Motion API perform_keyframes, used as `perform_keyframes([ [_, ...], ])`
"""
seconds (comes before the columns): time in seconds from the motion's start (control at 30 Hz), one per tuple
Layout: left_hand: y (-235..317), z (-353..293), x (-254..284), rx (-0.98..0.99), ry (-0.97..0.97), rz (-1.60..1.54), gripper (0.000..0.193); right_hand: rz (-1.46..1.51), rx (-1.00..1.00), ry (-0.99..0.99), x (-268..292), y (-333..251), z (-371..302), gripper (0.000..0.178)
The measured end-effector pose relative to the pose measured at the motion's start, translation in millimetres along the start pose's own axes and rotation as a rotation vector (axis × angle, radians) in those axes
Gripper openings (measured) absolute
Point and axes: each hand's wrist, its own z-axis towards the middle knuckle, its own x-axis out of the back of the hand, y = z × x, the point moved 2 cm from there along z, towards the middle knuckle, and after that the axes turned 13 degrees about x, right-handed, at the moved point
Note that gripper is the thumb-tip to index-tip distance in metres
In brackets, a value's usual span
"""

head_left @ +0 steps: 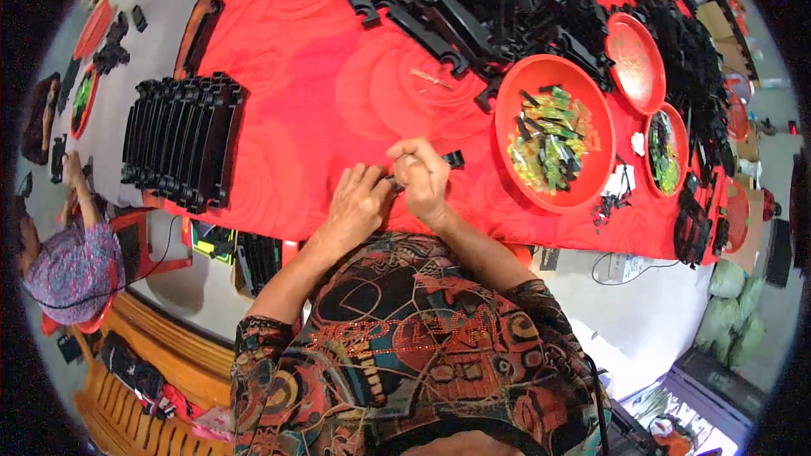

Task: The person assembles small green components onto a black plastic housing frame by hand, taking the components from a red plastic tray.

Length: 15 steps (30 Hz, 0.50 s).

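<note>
My left hand [358, 204] and my right hand [421, 179] meet over the red cloth [287, 143] near the table's front edge. Both have their fingers curled in around a small dark piece, mostly hidden between them, whose kind I cannot make out. Just beyond my right hand's knuckles lies a short black part [454, 159]. To the right, a red plastic bowl [601, 171] holds many small yellow-green and black strips. Over on the left, a row of long black plastic parts [182, 139] is lined up side by side.
A big heap of long black plastic parts [524, 13] covers the far side. Beyond the bowl stand a red dish [635, 59] and a smaller bowl [652, 148] of similar strips. At the far left, another person [76, 262] sits at a grey-topped table, near a wooden bench [160, 321].
</note>
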Motion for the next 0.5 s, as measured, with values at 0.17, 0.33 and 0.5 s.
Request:
perform_keyframes([
  [0.17,-0.4,0.9,-3.0,-0.024,-0.002,0.044,0.013,-0.161,0.062,-0.033,3.6,-20.5,3.8,0.014],
  [0.33,-5.2,4.6,-3.8,-0.042,0.068,0.087,0.018,-0.767,0.199,0.024,50.1,-108.1,64.7,0.008],
  [0.5,-7.9,16.4,-7.3,-0.090,0.055,0.088,0.021,-1.431,0.024,-0.190,179.0,-59.3,104.2,0.018],
])
